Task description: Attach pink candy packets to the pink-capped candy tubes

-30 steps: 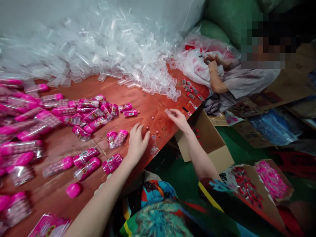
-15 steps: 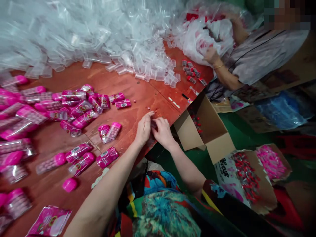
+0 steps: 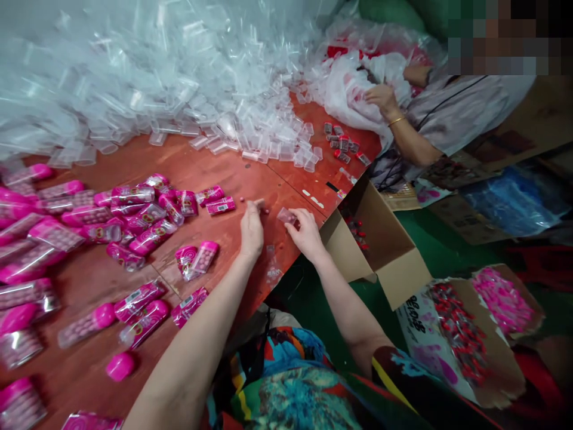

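Note:
My right hand (image 3: 305,234) pinches a small clear plastic container (image 3: 285,216) between thumb and fingers, just above the red tabletop. To its left, my left hand (image 3: 252,232) rests on edge on the table, fingers extended and slightly curved, holding nothing that I can see. Small pink balls (image 3: 265,211) lie beside its fingertips. Between my wrists is a clear piece of plastic (image 3: 272,263) on the tabletop. Left of my left hand lie a pink-capped tube of pink balls (image 3: 206,257) and a pink-labelled packet (image 3: 190,306).
Clear plastic containers (image 3: 179,89) form a big heap at the back. Pink-capped tubes (image 3: 58,233) crowd the left. A co-worker's hand (image 3: 385,101) is at a white bag (image 3: 342,89). An open carton (image 3: 380,239) stands by the table's right edge, with boxes of red (image 3: 456,328) and pink pieces (image 3: 501,298) beyond.
My hands, close together before, have moved apart. The small clear container now shows in my right hand. The view has shifted slightly, and the co-worker's hand has moved at the bag.

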Tool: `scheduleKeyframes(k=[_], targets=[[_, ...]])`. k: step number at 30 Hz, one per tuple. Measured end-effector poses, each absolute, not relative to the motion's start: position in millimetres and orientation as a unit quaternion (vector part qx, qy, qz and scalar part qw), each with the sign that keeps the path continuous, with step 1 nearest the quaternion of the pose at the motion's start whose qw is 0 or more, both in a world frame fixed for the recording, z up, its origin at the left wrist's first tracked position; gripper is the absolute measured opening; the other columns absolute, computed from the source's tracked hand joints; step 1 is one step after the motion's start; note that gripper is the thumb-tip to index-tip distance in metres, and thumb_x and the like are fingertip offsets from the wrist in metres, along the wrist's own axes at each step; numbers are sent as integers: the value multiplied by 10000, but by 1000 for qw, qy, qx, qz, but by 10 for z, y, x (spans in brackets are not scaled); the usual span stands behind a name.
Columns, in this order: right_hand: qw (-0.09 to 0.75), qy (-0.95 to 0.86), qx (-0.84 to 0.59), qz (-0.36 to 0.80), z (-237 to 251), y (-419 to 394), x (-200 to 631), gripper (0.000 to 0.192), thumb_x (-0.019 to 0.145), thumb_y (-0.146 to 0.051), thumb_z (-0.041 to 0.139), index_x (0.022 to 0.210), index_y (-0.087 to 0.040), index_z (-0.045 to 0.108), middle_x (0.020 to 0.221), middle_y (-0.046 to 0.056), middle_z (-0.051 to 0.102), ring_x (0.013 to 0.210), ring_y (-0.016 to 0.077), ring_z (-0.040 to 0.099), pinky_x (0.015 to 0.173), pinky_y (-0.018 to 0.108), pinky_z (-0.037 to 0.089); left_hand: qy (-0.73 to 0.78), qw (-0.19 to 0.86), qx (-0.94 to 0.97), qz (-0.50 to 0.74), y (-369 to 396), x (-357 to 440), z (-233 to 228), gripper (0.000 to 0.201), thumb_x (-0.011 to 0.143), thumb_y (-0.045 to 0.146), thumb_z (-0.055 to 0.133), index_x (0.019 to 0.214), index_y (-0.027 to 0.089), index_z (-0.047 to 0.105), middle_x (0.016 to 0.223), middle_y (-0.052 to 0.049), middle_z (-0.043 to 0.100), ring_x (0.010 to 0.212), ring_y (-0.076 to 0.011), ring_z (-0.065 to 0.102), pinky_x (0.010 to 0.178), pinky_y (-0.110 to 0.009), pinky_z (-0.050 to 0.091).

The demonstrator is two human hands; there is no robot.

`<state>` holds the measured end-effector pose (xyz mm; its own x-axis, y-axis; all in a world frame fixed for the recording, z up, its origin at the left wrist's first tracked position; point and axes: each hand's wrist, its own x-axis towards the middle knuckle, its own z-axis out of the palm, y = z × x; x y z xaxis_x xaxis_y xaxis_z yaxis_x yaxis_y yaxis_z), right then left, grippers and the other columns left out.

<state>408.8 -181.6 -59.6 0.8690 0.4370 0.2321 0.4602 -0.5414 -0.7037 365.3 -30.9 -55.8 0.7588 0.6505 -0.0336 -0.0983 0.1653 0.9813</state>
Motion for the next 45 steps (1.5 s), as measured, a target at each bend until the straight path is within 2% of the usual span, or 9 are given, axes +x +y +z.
scheduleKeyframes(k=[4,9,13,18,22,26,31,38,45], targets=[[338,-342,-877,18,-530,-1689,4281,278,882,-159,594,1141,-195,687,1095,112,651,1019,278,545,987,473,464,180,696,659,222,-434,3706,-573,730,938,738,381,1151,122,710,1219,-176,723,1158,-266,667,1061,-420,472],[394,-330,-858,20,-614,-1518,4221,312,899,-174,592,1200,-212,667,1214,110,642,1099,270,553,1021,464,471,191,736,607,231,-408,3624,-491,708,1003,666,269,1155,129,706,1120,-155,753,1049,-249,709,987,-424,522],[454,-303,-837,33,-699,-1405,4282,377,912,-223,597,1288,-230,617,1263,100,623,1101,234,601,961,402,517,167,601,710,327,-171,3694,-454,579,1024,581,333,1126,147,703,1255,-159,706,1266,-258,603,1142,-450,400],[381,-358,-852,22,-613,-1135,4507,299,892,-132,576,1160,-197,692,1142,110,663,1076,263,582,1031,457,447,189,474,806,300,-23,3902,-608,511,1031,500,306,999,156,683,1169,-173,719,1344,-302,531,1219,-536,260],[372,-411,-831,48,-588,-921,4559,288,943,-120,493,1096,-210,719,1130,91,678,1066,239,583,1028,431,445,219,537,753,311,-67,3910,-697,513,1022,510,321,1016,145,682,1211,-196,704,1281,-292,580,1169,-512,357],[397,-382,-833,42,-675,-888,4507,378,888,-149,594,1257,-210,648,1197,104,635,1120,250,580,1056,457,454,254,686,603,319,-19,3834,-556,547,1008,584,352,1090,149,675,1223,-181,713,1196,-254,655,1088,-444,468],[514,-316,-795,61,-725,-920,4407,430,874,-247,617,1301,-213,575,1201,102,598,1034,188,646,913,334,554,185,819,480,256,92,3830,-239,569,1015,607,307,1118,164,649,1282,-178,706,1226,-242,664,1088,-432,485],[527,-242,-815,23,-695,-784,4590,261,853,-415,651,996,-203,601,980,63,704,858,188,654,831,332,545,250,805,450,295,118,3598,-16,554,992,616,367,1039,146,655,1146,-185,751,1081,-237,727,1019,-424,529],[483,-251,-839,13,-710,-558,5075,225,837,-367,632,985,-198,652,940,56,713,833,202,621,867,355,515,302,754,537,229,-242,2515,125,498,946,612,513,979,164,728,986,-120,772,841,-237,730,833,-416,581]])
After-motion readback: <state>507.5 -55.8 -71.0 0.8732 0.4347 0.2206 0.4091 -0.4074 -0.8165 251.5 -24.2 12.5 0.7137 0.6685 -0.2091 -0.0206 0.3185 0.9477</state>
